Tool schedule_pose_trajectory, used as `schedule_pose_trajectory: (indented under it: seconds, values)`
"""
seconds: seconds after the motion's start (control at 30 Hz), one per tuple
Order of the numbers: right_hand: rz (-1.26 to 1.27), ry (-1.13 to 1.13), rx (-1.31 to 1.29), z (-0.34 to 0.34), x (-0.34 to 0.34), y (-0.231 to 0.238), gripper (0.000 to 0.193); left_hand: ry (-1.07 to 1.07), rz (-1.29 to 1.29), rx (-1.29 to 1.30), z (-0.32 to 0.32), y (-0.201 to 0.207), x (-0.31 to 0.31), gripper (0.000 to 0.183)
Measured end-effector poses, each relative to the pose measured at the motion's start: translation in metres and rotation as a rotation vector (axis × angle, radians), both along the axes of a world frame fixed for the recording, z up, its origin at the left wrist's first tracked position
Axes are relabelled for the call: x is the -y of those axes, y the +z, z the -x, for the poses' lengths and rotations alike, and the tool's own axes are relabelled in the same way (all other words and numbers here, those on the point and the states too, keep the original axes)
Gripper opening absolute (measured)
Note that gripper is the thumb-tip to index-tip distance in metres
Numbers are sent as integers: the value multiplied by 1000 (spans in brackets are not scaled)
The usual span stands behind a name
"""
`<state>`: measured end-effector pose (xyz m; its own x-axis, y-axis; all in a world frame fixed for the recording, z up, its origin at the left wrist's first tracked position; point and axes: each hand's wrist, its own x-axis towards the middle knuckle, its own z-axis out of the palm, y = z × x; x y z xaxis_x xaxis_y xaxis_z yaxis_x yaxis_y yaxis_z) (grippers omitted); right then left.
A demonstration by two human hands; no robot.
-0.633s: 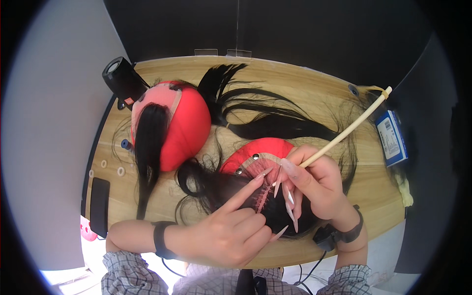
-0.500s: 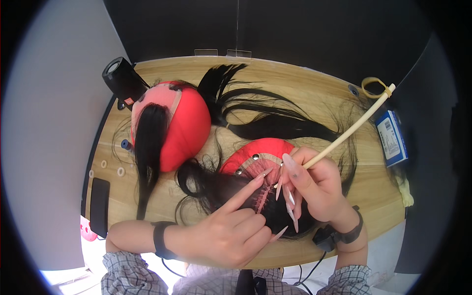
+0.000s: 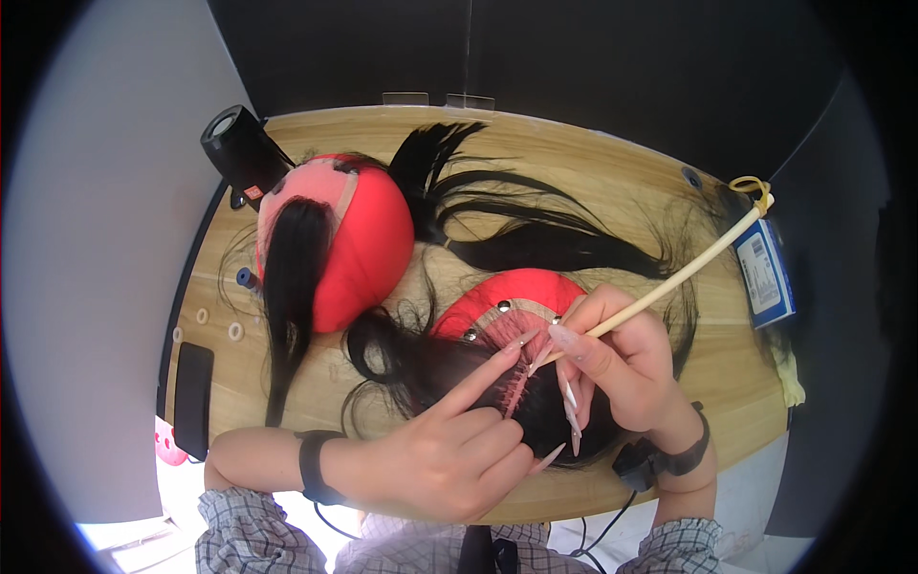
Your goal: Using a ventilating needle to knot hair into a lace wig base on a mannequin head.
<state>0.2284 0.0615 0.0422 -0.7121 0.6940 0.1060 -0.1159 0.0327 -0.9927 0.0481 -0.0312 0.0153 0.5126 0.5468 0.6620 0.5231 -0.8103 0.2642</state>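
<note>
A wig cap (image 3: 529, 318) with pinkish net and silver snaps sits on a red head form (image 3: 521, 283) near me, with black hair (image 3: 459, 373) spreading from it. A ladder-like pink strip (image 3: 516, 390) runs through the hair. My left hand (image 3: 454, 450) lies over the hair's near left side, its index finger stretched to the top of that strip and its other fingers loosely bent. Pinched in my right hand (image 3: 622, 359) is a ventilating needle (image 3: 684, 273) with a long pale wooden handle. Its tip meets the hair beside my left index fingertip and is too small to make out.
At the left, a second red head form (image 3: 382, 249) carries a net cap and hanging black hair. Loose hair (image 3: 545, 244) lies behind. A black cylindrical speaker (image 3: 239, 153), a black phone-like slab (image 3: 194, 402), small rings (image 3: 235, 331) and a blue-white box (image 3: 765, 273) edge the table.
The needle's handle has tipped lower, its far end swinging down and slightly right. My right fingers have shifted a little along with it. My left hand has hardly moved.
</note>
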Motion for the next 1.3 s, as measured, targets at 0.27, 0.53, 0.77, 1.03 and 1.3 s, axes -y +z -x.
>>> schedule_pose_trajectory:
  seconds: [0.27,0.53,0.77,1.03,1.3]
  values:
    - [-19,-30,-58,3,2,0,10,5,17,-53,1,-1,2,28]
    - [-123,23,-15,1,-4,-4,13,19,5,-64,1,-2,2,29]
    - [23,-35,-6,3,0,2,13,19,19,-47,0,-1,2,31]
    - [-101,-99,50,4,3,1,12,18,16,-28,-1,-2,2,29]
    - [-276,-103,7,6,1,-5,12,18,21,-24,-2,-2,2,30]
